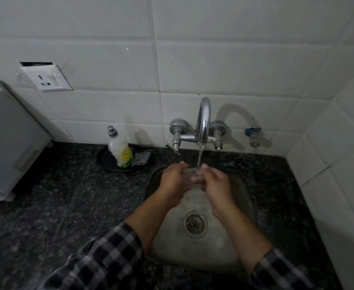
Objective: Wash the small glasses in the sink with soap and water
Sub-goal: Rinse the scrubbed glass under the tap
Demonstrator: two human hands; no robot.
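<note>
Over the round, dull steel sink (193, 259), both hands meet at about twelve o'clock from the drain (195, 223). The left hand (173, 178) curls around one side of a small clear glass (189, 174), and the right hand (216, 183) grips its other side, fingers bent close over it. The glass is blurred and mostly covered, so I cannot tell which way its mouth faces. A thin stream of water (199, 155) falls from the curved chrome wall tap (203, 120) onto the glass, between the two thumbs.

At ten o'clock from the sink, on the speckled black granite counter (56, 195), sits a round black plate (105, 161). It carries an upright clear plastic bottle of yellow-green dish soap (120, 149) with a grey cap, and a dark scrub pad (141, 158) just beside it. Both forearms come in from six o'clock in black-and-white checked sleeves (100, 256), pushed back from the wrists.

On the white tiled wall (213, 59), a white socket plate (46, 77) hangs at ten o'clock from the tap. A pale boxy appliance (10, 143) stands at the far nine o'clock edge.
</note>
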